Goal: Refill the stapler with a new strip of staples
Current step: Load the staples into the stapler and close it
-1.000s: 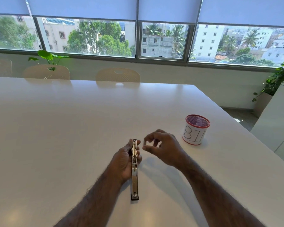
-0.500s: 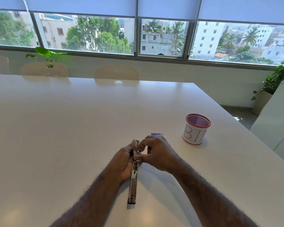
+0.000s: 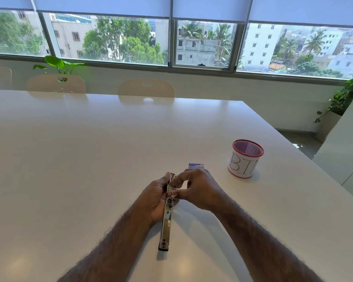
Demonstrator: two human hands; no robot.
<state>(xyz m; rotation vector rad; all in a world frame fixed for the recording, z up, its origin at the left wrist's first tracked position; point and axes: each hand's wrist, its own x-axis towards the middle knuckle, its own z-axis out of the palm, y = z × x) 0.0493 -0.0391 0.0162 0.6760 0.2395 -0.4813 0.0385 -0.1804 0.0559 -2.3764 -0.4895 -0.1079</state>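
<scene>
A silver stapler [image 3: 166, 224] lies swung fully open and flat on the white table [image 3: 90, 149], running lengthways towards me. My left hand [image 3: 156, 200] grips its far half from the left side. My right hand [image 3: 196, 190] comes in from the right, its thumb and forefinger pinched on something small at the stapler's channel; whether it is a staple strip I cannot tell. A small blue and white staple box [image 3: 196, 165] sits just behind my right hand, partly hidden by the fingers.
A red mesh cup with a white label reading "BIN" [image 3: 245, 159] stands to the right of my hands. Chairs [image 3: 146, 88] line the table's far edge under the windows. The table's right edge runs diagonally near the cup.
My right hand moved left from hovering beside the stapler and closed its fingers onto the channel. The staple box came into view behind it. My left hand kept its hold.
</scene>
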